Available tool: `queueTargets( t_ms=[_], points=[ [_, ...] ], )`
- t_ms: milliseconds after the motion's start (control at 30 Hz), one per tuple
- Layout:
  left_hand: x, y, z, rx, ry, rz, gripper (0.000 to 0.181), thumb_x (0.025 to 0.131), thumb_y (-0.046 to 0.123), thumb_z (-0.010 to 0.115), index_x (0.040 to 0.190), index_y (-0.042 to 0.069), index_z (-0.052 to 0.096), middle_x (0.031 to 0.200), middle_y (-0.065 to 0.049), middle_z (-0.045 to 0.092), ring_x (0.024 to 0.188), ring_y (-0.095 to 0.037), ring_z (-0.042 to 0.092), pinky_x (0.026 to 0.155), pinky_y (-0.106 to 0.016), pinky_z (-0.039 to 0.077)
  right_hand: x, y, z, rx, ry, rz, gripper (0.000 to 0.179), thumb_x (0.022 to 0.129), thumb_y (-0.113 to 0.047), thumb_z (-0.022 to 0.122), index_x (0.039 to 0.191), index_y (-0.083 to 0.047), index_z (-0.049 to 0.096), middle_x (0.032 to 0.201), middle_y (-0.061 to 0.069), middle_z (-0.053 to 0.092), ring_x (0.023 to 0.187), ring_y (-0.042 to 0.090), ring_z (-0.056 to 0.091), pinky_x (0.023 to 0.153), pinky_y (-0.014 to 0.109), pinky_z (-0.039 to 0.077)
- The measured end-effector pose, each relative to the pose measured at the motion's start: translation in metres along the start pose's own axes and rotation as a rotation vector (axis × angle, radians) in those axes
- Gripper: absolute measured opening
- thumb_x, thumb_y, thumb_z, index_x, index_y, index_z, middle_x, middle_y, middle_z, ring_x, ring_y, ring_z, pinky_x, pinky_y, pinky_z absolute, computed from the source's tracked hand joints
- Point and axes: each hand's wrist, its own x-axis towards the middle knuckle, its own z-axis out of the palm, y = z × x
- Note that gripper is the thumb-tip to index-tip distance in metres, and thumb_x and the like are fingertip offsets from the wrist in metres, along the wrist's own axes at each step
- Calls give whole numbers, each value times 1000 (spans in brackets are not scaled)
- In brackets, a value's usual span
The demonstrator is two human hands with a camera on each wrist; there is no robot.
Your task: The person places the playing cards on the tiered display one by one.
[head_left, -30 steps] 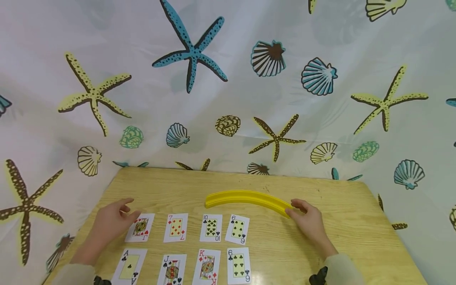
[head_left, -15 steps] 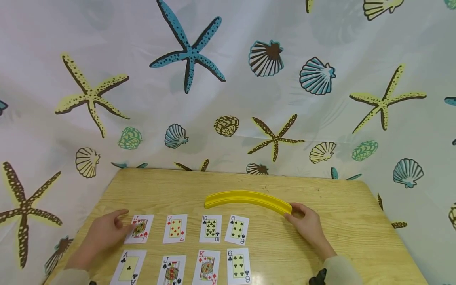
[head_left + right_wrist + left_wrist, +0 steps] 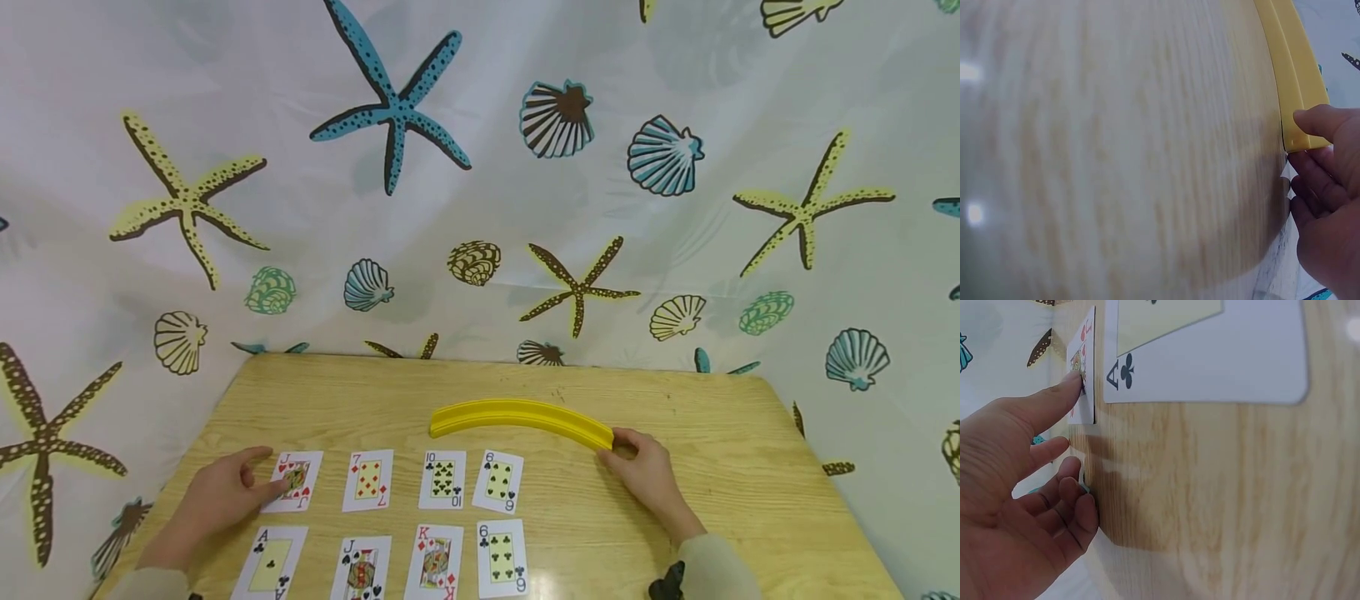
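Note:
My left hand is at the far-left card of the back row, the jack of hearts. Its straight thumb rests on the card's face, and the index finger reaches along the left edge; the other fingers curl loosely by the table. At the right end of a curved yellow card holder, my right hand pinches the tip, thumb on the near side and fingers around the end. The holder's groove has no cards in it. In the left wrist view the ace of clubs lies beside the jack.
The back row also has the seven of diamonds, ten of clubs and six of spades. In front lie the jack of spades, king of diamonds and six of clubs. A shell-patterned curtain surrounds the wooden table.
My left hand has come down and back, bringing its thumb onto the jack of hearts. My right-hand fingers have closed in on the holder's end. The cards stay put.

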Motion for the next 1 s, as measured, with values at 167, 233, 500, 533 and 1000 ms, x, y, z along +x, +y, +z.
queueTargets(
  t_ms=[167, 233, 500, 533, 1000],
  points=[
    [1, 0, 1, -16, -3, 14, 77, 92, 51, 78, 144, -3, 58, 75, 1, 48, 61, -13, 36, 56, -27, 28, 0, -1, 0, -6, 3, 0, 49, 97, -18, 78, 138, 4, 65, 131, 20, 70, 124, 35, 63, 111, 55, 52],
    [1, 0, 2, -15, 3, 22, 74, 93, 50, 78, 143, -2, 59, 75, 1, 47, 61, -12, 35, 56, -27, 27, 1, -1, 0, -10, 5, 0, 48, 97, -17, 78, 138, 4, 65, 131, 20, 70, 123, 36, 63, 110, 54, 52],
    [1, 2, 1, -23, -11, 14, 68, 95, 48, 77, 141, 0, 61, 78, 0, 49, 63, -13, 36, 57, -28, 28, 2, 1, 1, -20, 12, -13, 48, 97, -16, 77, 138, 5, 65, 130, 21, 70, 122, 36, 64, 109, 53, 54],
    [0, 2, 1, -24, -16, 12, 68, 95, 47, 77, 141, 0, 60, 78, 0, 50, 63, -13, 37, 58, -28, 28, 2, 1, 1, -25, 14, -17, 47, 97, -15, 77, 138, 5, 65, 130, 21, 70, 122, 36, 64, 109, 54, 53],
    [1, 3, 0, -28, -31, 9, 66, 97, 41, 76, 143, -3, 58, 82, -1, 54, 67, -15, 43, 60, -30, 33, 5, 5, 2, -33, 15, -16, 47, 97, -17, 77, 138, 3, 66, 129, 19, 71, 120, 34, 64, 109, 53, 53]
  ],
)
